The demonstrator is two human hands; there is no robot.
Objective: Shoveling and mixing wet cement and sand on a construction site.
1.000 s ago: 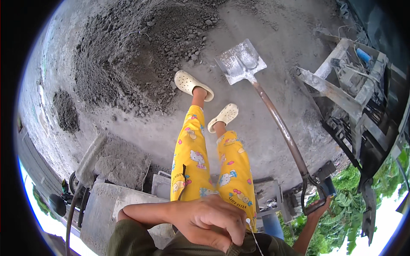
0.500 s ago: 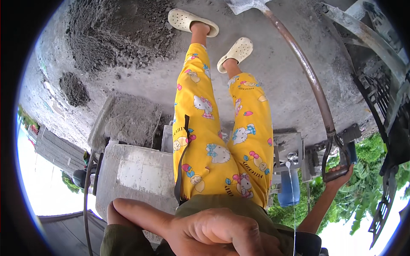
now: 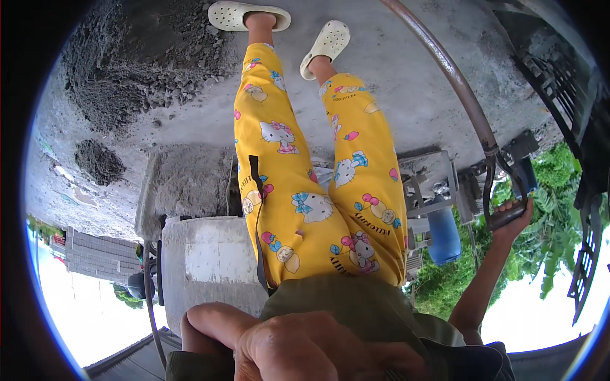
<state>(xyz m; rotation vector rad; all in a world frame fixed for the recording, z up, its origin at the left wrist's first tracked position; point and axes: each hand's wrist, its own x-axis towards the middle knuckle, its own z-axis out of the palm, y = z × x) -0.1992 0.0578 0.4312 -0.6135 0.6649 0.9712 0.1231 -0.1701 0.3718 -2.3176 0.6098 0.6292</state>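
Observation:
My right hand [image 3: 522,223], out at the right, is closed round the dark D-shaped grip of a shovel [image 3: 459,79]. Its brown, worn metal shaft curves away to the upper edge, where the blade is out of view. My left hand [image 3: 298,346] is close in front of my olive shirt [image 3: 343,301] at the lower edge, its arm bent at the elbow. The back of this hand is dim and its fingers are hidden, so what it holds, if anything, does not show. Yellow printed trousers [image 3: 292,190] and cream perforated clogs [image 3: 248,16] fill the middle.
A heap of grey gravel and sand [image 3: 140,57] lies at the upper left, with a smaller dark pile [image 3: 98,162] nearby. Also around me are a concrete block [image 3: 213,254], a blue barrel [image 3: 443,235], a black slatted frame [image 3: 559,95] and green plants [image 3: 438,282].
The view has shifted, so my feet sit higher and further left and the shovel blade has left the picture. My left hand appears lower and larger. The right hand keeps its hold.

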